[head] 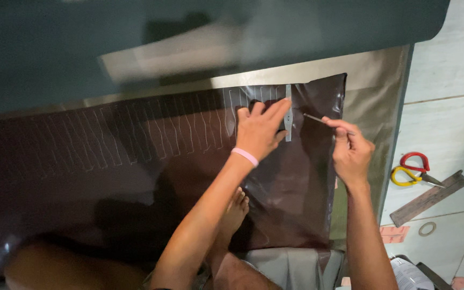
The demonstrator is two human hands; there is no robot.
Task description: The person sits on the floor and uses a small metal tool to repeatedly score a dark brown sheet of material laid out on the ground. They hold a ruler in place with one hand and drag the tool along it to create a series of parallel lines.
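Two hands: left hand [259,131], right hand [351,150]. One pink wristband [245,156]. One narrow grey template strip [288,113]. One thin marking tool [313,118]. One dark brown sheet [135,177] with many traced outlines, too many and too faint to count. One pair of scissors [412,171]. One flat wooden ruler [428,198]. One small ring [427,229]. One bare foot [236,207].

Floor-level craft workshop, likely leatherwork: big dark brown sheet [135,161] with rows of traced outlines spread on pale tiled floor [447,80]; at 4 o'clock scissors [412,171], wooden ruler [428,198], tape ring [427,229].
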